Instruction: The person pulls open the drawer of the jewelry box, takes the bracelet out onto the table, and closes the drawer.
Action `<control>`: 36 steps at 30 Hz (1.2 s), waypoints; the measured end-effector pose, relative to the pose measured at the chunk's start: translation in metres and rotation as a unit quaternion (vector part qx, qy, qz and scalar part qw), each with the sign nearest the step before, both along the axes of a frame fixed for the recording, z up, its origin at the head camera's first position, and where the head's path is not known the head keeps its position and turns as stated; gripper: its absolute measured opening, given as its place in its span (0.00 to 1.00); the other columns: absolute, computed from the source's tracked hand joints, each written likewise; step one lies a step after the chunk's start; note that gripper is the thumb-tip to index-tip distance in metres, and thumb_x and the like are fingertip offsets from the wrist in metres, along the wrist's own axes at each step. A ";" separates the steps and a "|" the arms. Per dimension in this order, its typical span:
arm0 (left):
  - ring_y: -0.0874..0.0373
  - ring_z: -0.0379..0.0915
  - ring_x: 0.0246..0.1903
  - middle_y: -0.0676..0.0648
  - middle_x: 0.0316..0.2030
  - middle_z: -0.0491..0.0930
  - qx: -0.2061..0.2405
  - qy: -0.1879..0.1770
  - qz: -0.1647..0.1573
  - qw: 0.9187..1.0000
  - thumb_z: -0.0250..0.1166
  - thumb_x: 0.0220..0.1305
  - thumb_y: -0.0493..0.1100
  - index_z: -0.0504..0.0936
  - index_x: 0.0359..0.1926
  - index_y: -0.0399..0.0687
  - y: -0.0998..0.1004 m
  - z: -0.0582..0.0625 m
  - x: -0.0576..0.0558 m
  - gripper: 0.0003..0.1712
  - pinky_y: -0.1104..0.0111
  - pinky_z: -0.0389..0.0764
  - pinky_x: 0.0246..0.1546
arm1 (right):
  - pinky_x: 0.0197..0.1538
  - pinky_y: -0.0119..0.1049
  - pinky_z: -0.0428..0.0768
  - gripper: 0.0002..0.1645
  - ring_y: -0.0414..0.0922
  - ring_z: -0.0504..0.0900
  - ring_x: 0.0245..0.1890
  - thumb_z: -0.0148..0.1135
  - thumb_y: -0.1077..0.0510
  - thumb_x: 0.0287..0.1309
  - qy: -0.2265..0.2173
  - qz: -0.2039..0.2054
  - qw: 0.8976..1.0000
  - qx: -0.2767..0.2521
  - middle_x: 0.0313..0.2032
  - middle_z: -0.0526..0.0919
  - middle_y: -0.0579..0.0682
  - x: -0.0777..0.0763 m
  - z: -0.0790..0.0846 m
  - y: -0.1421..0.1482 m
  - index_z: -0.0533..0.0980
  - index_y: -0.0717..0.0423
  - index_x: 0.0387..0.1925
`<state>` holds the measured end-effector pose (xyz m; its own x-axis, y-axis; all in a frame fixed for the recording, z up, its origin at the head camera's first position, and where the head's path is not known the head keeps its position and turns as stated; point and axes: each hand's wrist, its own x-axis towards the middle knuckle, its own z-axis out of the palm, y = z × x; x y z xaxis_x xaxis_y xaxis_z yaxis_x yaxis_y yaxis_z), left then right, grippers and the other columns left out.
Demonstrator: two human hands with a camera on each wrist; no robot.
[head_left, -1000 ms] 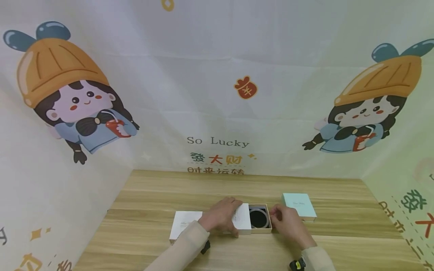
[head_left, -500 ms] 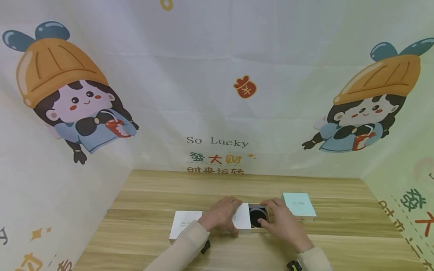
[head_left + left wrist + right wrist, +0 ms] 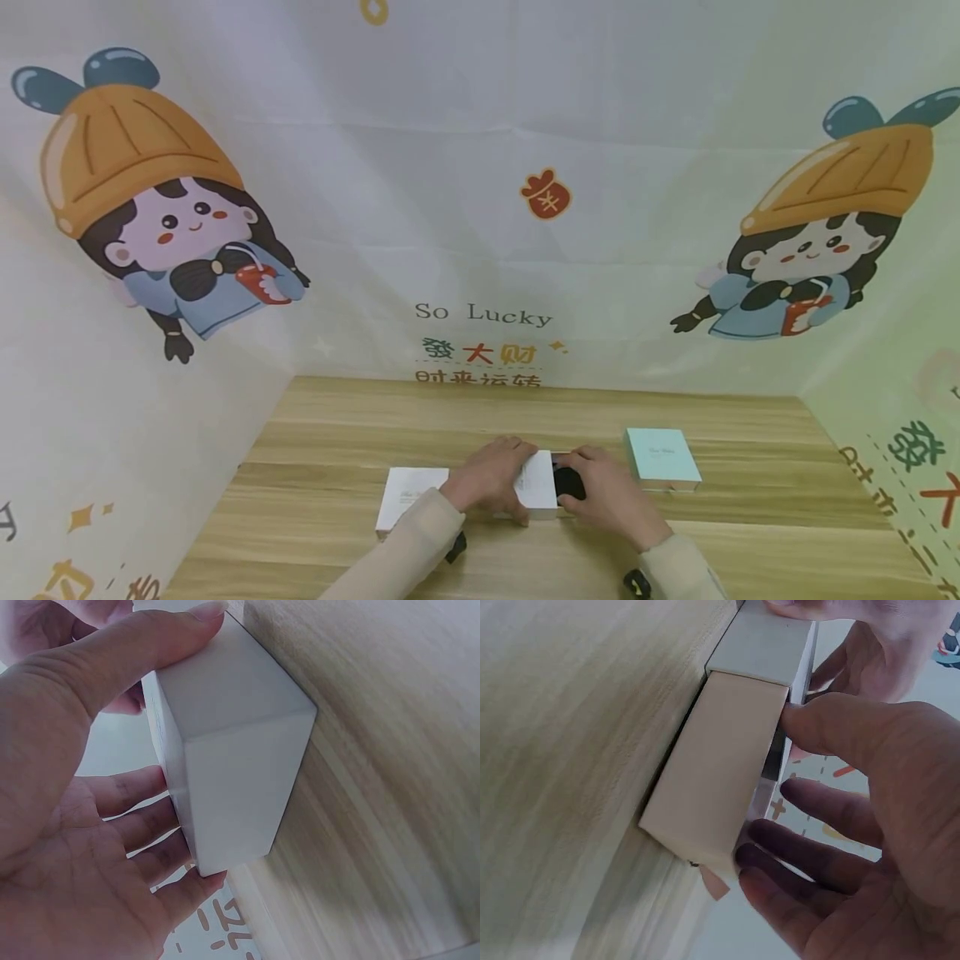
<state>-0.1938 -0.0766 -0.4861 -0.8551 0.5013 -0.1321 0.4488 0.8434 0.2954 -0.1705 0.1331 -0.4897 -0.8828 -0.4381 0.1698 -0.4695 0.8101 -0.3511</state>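
Box (image 3: 542, 493), drawn partly open, lies flat mid-table (image 3: 337, 425), its long axis running left to right, the drawer end pointing right. White sleeve (image 3: 240, 697) with faint print covers the left part; the smooth, pale peach drawer (image 3: 712, 757) has a small tab (image 3: 714, 883) at its end and a black pad (image 3: 568, 482) inside. Hands share it: the left hand (image 3: 491, 477) pinches the sleeve between thumb and fingers, the right hand (image 3: 611, 492) grips the drawer across its rims
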 end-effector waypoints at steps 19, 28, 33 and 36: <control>0.56 0.70 0.61 0.50 0.62 0.76 0.001 -0.007 -0.004 1.000 0.87 0.39 0.54 0.70 0.70 0.49 0.000 -0.002 -0.002 0.57 0.65 0.73 0.66 | 0.43 0.46 0.82 0.25 0.44 0.77 0.37 0.81 0.59 0.46 -0.099 0.029 0.992 0.078 0.38 0.82 0.53 -0.018 0.019 -0.017 0.85 0.60 0.48; 0.57 0.71 0.59 0.50 0.61 0.77 -0.001 -0.004 -0.005 1.000 0.87 0.38 0.54 0.71 0.70 0.48 0.000 -0.002 -0.003 0.57 0.66 0.74 0.64 | 0.40 0.43 0.82 0.23 0.42 0.76 0.35 0.82 0.59 0.42 -0.100 0.038 0.992 0.067 0.36 0.82 0.50 -0.022 0.017 -0.018 0.87 0.59 0.43; 0.57 0.70 0.61 0.50 0.62 0.76 -0.006 -0.001 -0.004 1.000 0.87 0.38 0.55 0.71 0.70 0.49 0.000 -0.001 -0.002 0.57 0.65 0.73 0.66 | 0.39 0.40 0.81 0.23 0.41 0.76 0.34 0.82 0.58 0.41 -0.095 0.045 0.992 0.062 0.36 0.82 0.49 -0.024 0.015 -0.016 0.87 0.58 0.43; 0.56 0.70 0.62 0.50 0.62 0.76 -0.004 -0.002 -0.002 1.000 0.87 0.39 0.54 0.70 0.70 0.49 0.000 -0.001 -0.002 0.57 0.65 0.72 0.67 | 0.39 0.41 0.81 0.22 0.41 0.76 0.35 0.81 0.57 0.41 -0.094 0.047 0.993 0.058 0.37 0.82 0.50 -0.025 0.015 -0.015 0.87 0.58 0.43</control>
<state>-0.1955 -0.0763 -0.4870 -0.8530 0.5031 -0.1390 0.4506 0.8441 0.2906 -0.1952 0.1181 -0.4752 -0.8484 -0.5269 -0.0509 -0.4798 0.8060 -0.3466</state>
